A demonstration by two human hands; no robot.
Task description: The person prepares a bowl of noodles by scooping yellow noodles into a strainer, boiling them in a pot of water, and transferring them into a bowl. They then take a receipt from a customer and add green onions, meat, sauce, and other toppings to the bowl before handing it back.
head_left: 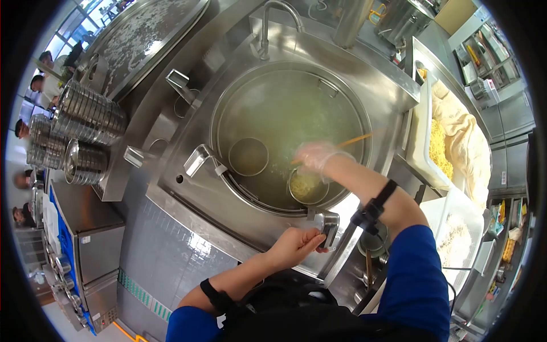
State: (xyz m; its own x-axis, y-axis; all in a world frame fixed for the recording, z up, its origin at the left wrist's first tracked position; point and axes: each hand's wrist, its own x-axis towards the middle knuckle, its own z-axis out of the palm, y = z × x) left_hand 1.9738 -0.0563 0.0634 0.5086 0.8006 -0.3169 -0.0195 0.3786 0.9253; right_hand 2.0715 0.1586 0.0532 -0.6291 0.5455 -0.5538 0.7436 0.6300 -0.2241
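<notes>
Commercial noodle kitchen, indicated by a built-in steel boiling vat (290,134), stacked metal bowls (91,117) and trays of noodles (439,148).

— What is seen carrying everything?

— A stainless steel cooker counter (188,199) is seen, with a large round boiling vat (285,85) sunk into it. A tap (268,23) is mounted at its far rim.

— What is set in the vat?

— Two strainer baskets are hung in the water: an empty strainer basket (248,156) toward the left, and a noodle-filled strainer basket (307,186) near the front edge.

— And beside it?

— Stacked metal bowls (85,122) are laid to the left; a white tray of yellow noodles (424,154) is placed to the right, partly draped by a cloth (464,137).
</notes>
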